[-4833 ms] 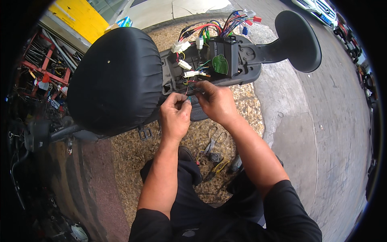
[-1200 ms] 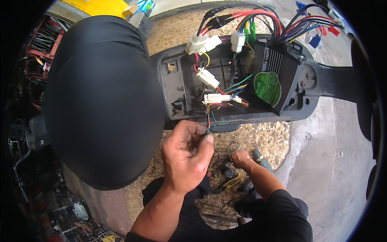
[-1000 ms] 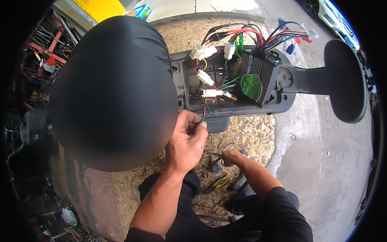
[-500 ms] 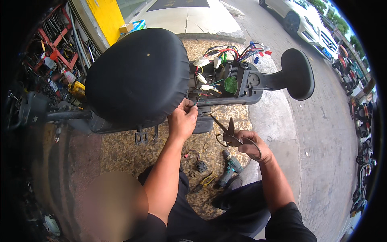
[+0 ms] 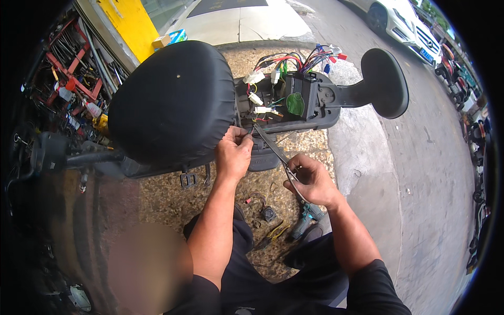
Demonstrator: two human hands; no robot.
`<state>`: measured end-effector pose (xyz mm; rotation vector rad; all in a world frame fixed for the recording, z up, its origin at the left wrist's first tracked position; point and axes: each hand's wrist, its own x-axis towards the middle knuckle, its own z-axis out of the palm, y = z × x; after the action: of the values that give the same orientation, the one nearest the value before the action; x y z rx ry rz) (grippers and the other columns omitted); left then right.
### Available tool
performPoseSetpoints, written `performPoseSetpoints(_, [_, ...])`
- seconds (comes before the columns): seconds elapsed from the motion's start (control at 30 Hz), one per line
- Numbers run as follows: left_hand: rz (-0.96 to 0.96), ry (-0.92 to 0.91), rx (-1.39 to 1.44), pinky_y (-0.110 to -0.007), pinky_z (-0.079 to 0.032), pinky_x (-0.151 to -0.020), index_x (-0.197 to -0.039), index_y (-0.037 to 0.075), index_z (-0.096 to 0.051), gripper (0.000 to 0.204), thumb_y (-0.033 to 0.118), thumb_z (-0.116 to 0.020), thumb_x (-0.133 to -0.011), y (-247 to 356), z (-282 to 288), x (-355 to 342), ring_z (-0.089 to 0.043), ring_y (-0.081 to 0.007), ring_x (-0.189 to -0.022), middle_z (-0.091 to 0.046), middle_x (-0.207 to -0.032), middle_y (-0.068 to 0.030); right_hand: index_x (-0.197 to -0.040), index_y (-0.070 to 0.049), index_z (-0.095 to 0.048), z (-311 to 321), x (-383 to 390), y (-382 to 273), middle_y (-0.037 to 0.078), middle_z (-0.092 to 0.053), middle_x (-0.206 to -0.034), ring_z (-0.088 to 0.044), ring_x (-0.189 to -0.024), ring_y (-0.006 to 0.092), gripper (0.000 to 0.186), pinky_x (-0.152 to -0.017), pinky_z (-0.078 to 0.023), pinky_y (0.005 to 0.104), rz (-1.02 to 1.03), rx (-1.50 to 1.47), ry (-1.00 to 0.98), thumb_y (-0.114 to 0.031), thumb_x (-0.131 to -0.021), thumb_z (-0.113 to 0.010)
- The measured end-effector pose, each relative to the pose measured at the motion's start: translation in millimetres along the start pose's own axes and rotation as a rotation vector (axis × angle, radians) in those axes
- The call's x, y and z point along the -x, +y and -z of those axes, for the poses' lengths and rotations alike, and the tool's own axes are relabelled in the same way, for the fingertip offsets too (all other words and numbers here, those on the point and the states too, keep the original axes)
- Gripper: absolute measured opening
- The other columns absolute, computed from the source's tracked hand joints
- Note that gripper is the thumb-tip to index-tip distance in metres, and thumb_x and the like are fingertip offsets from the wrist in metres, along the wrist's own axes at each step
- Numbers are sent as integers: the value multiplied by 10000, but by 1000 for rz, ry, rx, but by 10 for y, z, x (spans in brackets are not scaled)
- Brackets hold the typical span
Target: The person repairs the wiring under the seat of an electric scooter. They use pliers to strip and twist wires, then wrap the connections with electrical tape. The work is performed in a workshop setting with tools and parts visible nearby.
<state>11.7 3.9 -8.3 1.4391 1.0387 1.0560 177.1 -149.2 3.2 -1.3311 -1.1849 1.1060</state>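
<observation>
Two bare hands in play, both mine! My left hand has thumb and forefinger pressed together, pinching thin coloured wires at the near rim of the long black plastic tray. My right hand is curled round the handles of one pair of long dark metal scissors, its blades slanting up to the wires beside my left fingertips (too small there to tell whether the tips touch).

Now the count: one big rounded black seat to the left, one oval black padded backrest on its arm to the right. In the tray, one ribbed black metal box with one green label, and at least four white plastic connectors.

Down on the speckled tan stone floor: one teal-and-black power drill, one pair of yellow-handled pliers, one small dark round-faced part.

Out right, the stone gives way to grey paving, with one white car up top; over left, a yellow panel stands beside a cluttered red metal rack.
</observation>
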Motion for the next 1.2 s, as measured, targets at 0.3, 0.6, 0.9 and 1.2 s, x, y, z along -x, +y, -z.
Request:
performPoseSetpoints(0.3, [-29, -69, 88, -227, -393, -521, -847, -27, -629, 20, -8, -623, -846, 76, -21, 61, -504, -29, -596, -618, -709, 3, -909, -37, -557, -96, -83, -70, -19, -496, -788, -413, -620, 56, 362, -531, -345, 252, 172, 336, 61, -102, -707, -851])
performPoseSetpoints(0.6, [4, -84, 47, -235, -389, -518, -840, -38, -651, 51, -19, -603, -840, 135, -5, 89, -508, -40, -591, -626, -709, -7, -897, -34, -571, -105, -115, -28, 135, -612, -842, -613, -779, 331, 435, -676, -498, 408, 205, 478, 66, -247, -666, -872])
performPoseSetpoints(0.9, [-28, -86, 23, -243, -425, -570, -814, -43, -650, 45, -32, -611, -834, 106, -16, 73, -531, -52, -627, -632, -712, -6, -869, -43, -507, -117, -116, -16, 32, -495, -700, -462, -588, 127, 466, -523, -413, 301, 197, 411, 45, -193, -657, -893])
performPoseSetpoints(1.2, [-43, -101, 37, -236, -411, -559, -807, -38, -645, 50, -49, -605, -835, 91, -15, 81, -520, -45, -622, -625, -710, 3, -862, -39, -499, -108, -135, 22, 69, -517, -713, -489, -619, 190, 307, -568, -434, 333, 241, 439, 64, -36, -713, -767])
